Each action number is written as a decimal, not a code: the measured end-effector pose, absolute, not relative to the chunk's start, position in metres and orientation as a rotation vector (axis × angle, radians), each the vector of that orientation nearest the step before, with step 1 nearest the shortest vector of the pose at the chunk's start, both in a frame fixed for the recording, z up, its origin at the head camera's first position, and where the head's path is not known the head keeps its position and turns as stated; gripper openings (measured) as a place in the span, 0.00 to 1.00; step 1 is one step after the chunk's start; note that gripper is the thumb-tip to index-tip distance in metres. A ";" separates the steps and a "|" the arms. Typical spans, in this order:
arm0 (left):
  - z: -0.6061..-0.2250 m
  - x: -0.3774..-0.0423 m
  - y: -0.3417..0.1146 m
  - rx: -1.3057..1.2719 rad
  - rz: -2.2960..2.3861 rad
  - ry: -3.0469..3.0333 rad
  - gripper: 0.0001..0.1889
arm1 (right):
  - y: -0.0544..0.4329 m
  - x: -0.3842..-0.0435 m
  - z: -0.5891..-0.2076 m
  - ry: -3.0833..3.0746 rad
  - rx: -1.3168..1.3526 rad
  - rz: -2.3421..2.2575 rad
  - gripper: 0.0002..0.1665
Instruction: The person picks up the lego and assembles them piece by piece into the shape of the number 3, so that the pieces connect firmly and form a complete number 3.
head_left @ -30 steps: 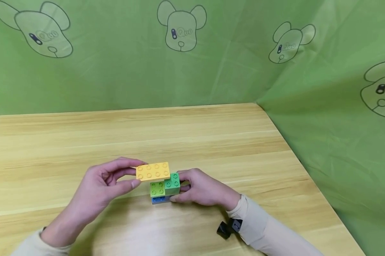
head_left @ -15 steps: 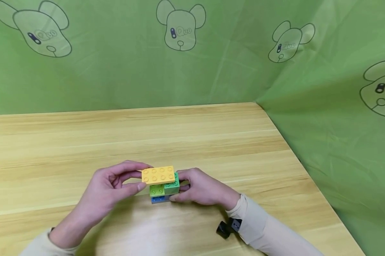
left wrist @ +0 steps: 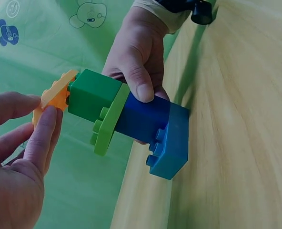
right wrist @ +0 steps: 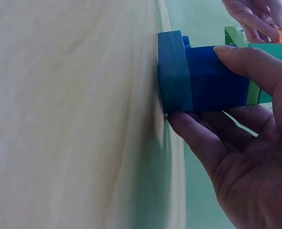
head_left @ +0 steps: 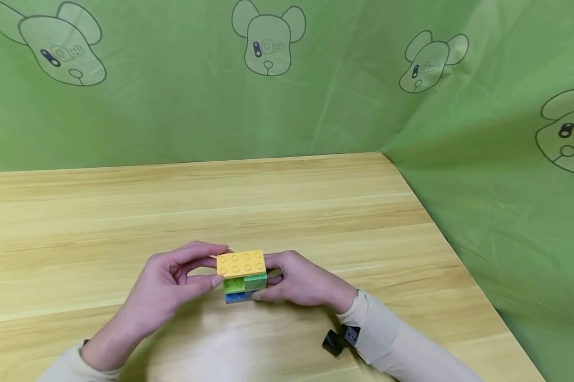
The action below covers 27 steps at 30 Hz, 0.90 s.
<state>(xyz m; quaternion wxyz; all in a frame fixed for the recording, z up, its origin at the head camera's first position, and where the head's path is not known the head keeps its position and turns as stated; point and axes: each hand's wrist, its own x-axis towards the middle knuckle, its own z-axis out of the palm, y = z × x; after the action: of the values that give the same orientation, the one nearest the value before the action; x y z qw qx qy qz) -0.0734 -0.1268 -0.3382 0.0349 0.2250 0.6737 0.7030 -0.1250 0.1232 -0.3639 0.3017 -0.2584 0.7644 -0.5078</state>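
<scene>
A stack of toy building bricks stands on the table: a lighter blue brick [left wrist: 176, 143] at the bottom, a dark blue brick [left wrist: 143, 114] above it, then a thin lime green plate [left wrist: 111, 119] and a green brick [left wrist: 93, 95]. My right hand [head_left: 311, 281] grips the stack from the right; in the right wrist view its thumb lies on the dark blue brick. Between thumb and fingers my left hand [head_left: 172, 286] pinches a thin yellow-orange plate [head_left: 241, 264] by its left end. That plate sits over the green brick, slightly tilted in the left wrist view, its right part at the studs.
The wooden table [head_left: 315, 207] extends around the stack. A green cloth [head_left: 172, 106] with bear-head drawings hangs behind and to the right. Beside the right cuff is a small black device [head_left: 341, 339].
My left hand has carried the yellow-orange plate rightward and slightly down, over the green brick. The right hand and the stack have stayed in place.
</scene>
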 end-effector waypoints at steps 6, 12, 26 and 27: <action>-0.337 -0.074 -0.127 0.719 2.075 2.173 0.21 | 0.123 -0.125 -0.364 2.028 -0.677 -1.348 0.28; -0.334 -0.075 -0.126 0.707 2.020 2.164 0.20 | 0.123 -0.125 -0.364 2.012 -0.653 -1.365 0.27; -0.328 -0.077 -0.126 0.642 1.942 2.241 0.18 | 0.122 -0.125 -0.363 2.021 -0.653 -1.347 0.27; -0.328 -0.077 -0.125 0.635 1.940 2.238 0.18 | 0.122 -0.125 -0.363 2.021 -0.653 -1.349 0.27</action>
<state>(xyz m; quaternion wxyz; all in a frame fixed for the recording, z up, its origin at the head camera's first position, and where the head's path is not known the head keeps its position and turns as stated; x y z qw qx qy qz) -0.0767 -0.1253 -0.3278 0.0563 0.2093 0.7376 0.6395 -0.1247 0.1222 -0.3630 0.3079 -0.2471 0.7642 -0.5100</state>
